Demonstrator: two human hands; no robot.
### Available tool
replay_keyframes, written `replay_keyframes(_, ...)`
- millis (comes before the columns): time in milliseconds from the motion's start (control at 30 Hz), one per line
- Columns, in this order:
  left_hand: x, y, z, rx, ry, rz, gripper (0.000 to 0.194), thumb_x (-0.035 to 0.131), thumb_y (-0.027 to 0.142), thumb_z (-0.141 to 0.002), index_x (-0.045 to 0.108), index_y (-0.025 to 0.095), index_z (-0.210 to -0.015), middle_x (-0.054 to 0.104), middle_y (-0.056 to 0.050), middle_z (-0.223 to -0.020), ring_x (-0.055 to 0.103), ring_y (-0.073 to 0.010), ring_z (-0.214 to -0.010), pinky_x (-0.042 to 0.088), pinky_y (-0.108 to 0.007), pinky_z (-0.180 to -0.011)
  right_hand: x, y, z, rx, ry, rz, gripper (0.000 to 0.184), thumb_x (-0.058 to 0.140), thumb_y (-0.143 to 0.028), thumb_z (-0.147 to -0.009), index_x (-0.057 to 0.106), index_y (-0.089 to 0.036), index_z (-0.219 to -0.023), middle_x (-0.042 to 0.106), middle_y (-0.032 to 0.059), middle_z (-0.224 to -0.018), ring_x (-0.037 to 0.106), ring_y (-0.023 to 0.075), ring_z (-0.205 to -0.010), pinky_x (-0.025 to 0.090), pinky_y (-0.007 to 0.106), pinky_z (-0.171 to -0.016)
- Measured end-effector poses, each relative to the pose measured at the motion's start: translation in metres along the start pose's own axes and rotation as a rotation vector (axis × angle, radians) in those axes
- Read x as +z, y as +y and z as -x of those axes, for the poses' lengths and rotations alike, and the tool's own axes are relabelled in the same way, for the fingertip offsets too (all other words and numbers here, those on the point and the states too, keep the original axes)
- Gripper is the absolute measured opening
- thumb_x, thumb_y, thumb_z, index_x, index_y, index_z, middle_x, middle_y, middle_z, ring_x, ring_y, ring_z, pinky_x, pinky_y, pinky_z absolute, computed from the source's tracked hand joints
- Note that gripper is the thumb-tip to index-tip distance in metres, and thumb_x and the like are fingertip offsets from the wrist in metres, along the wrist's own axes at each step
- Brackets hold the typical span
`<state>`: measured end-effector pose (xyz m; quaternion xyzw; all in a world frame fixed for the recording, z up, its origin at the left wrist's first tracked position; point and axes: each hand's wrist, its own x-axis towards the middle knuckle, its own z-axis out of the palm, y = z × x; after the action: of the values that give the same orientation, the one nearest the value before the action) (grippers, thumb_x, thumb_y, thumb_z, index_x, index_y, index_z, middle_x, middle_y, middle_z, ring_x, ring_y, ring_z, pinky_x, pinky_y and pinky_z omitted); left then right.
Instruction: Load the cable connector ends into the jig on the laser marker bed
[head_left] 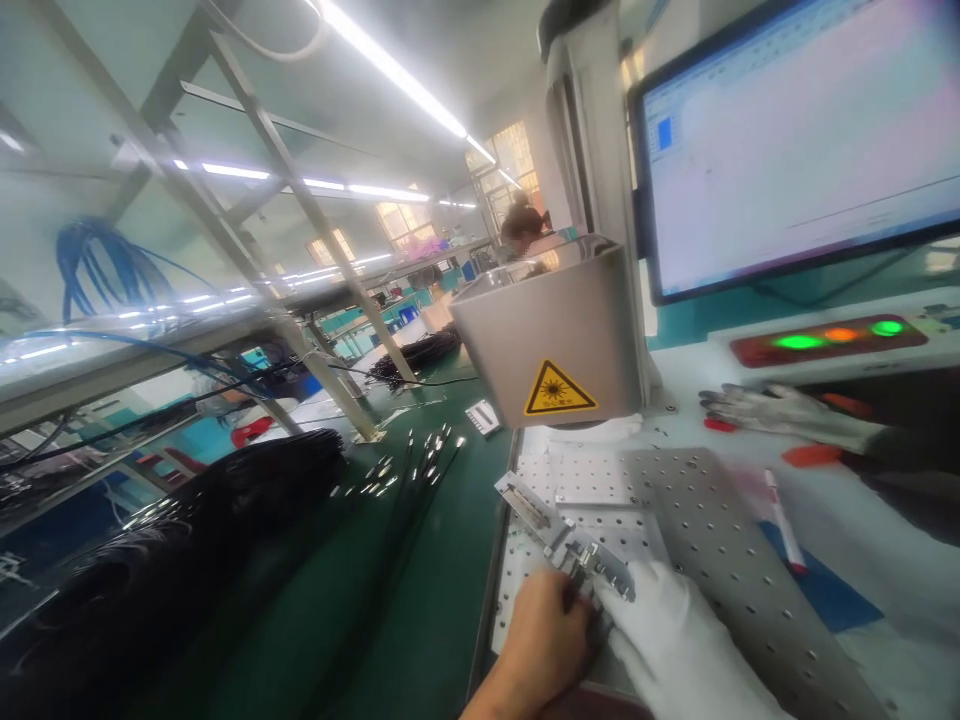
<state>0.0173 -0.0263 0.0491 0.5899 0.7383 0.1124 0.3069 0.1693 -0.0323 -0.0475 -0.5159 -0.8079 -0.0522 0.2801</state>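
Gloved right hand [667,625]: set at five o'clock, fingers bent against a metal holder [529,505]; finger opening cannot be told.
Bare left hand [536,625]: fingers curled beside a small metal piece [585,558]; any hold is hidden.
Metal holder: laid at five o'clock on a holed plate [517,575].
Small metal piece: apparently being seated or adjusted; steady bracing seems called for next.
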Motion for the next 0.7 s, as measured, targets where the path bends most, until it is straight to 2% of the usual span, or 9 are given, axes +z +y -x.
replay_keyframes(100,-0.006,-0.001,0.002,0.034,-0.053,0.068,0.030,0.050,0.019,-0.082,0.036,0.019,-0.056,0.038,0.004,-0.058,0.037,-0.0119,-0.063,0.023,-0.029,-0.066,-0.002,0.002,0.000,-0.026,-0.008,0.026,0.038,0.056,-0.023,-0.081,0.066,-0.029,-0.118,0.057,0.0138,-0.111,0.054,0.0285,-0.093,0.043,0.036,-0.074)
replay_keyframes(167,-0.010,-0.002,0.004,0.071,-0.056,0.098,0.030,0.052,0.022,-0.083,0.038,0.019,-0.056,0.035,0.005,-0.055,0.033,-0.0103,-0.060,0.022,-0.028,-0.064,-0.006,0.001,-0.001,-0.017,-0.013,0.043,0.038,0.055,-0.023,-0.082,0.065,-0.028,-0.119,0.057,0.0138,-0.112,0.054,0.0280,-0.095,0.044,0.035,-0.075)
replay_keyframes(267,-0.014,-0.004,0.005,0.113,0.012,0.100,0.029,0.051,0.023,-0.083,0.038,0.019,-0.057,0.038,0.005,-0.056,0.032,-0.0095,-0.061,0.021,-0.027,-0.061,-0.010,0.000,-0.003,-0.031,-0.021,0.068,0.040,0.055,-0.021,-0.081,0.064,-0.028,-0.120,0.057,0.0135,-0.117,0.053,0.0286,-0.099,0.044,0.038,-0.079)
replay_keyframes(367,-0.016,-0.010,0.002,0.133,0.073,0.214,0.025,0.052,0.026,-0.082,0.041,0.019,-0.061,0.043,0.005,-0.058,0.036,-0.0087,-0.061,0.023,-0.024,-0.058,-0.013,-0.002,-0.005,-0.059,-0.033,0.075,0.042,0.057,-0.020,-0.078,0.064,-0.029,-0.119,0.057,0.0133,-0.115,0.055,0.0288,-0.095,0.046,0.040,-0.079)
replay_keyframes(467,-0.017,-0.020,-0.003,0.126,0.045,0.372,0.023,0.053,0.038,-0.082,0.049,0.020,-0.068,0.048,0.005,-0.057,0.040,-0.0089,-0.057,0.028,-0.022,-0.055,-0.013,-0.005,-0.007,-0.045,-0.047,0.097,0.043,0.059,-0.023,-0.078,0.064,-0.032,-0.120,0.058,0.0138,-0.111,0.056,0.0287,-0.088,0.047,0.040,-0.074)
replay_keyframes(567,-0.017,-0.027,-0.004,0.102,-0.024,0.412,0.034,0.044,0.047,-0.084,0.058,0.018,-0.073,0.050,0.003,-0.055,0.038,-0.0090,-0.051,0.027,-0.022,-0.052,-0.015,-0.008,-0.009,-0.012,-0.071,0.135,0.042,0.063,-0.027,-0.077,0.065,-0.033,-0.119,0.058,0.0143,-0.111,0.056,0.0279,-0.081,0.047,0.040,-0.071)
replay_keyframes(633,-0.017,-0.029,-0.004,0.092,-0.044,0.389,0.035,0.045,0.047,-0.083,0.060,0.017,-0.072,0.050,0.003,-0.054,0.037,-0.0088,-0.051,0.026,-0.022,-0.051,-0.017,-0.010,-0.010,-0.001,-0.080,0.126,0.040,0.065,-0.028,-0.078,0.066,-0.032,-0.117,0.058,0.0142,-0.109,0.057,0.0279,-0.081,0.047,0.039,-0.071)
replay_keyframes(700,-0.016,-0.030,-0.004,0.096,-0.012,0.346,0.029,0.050,0.042,-0.080,0.058,0.017,-0.066,0.047,0.004,-0.055,0.038,-0.0085,-0.053,0.024,-0.022,-0.052,-0.019,-0.010,-0.011,0.003,-0.089,0.111,0.039,0.065,-0.028,-0.078,0.067,-0.031,-0.116,0.059,0.0145,-0.108,0.057,0.0293,-0.083,0.047,0.040,-0.072)
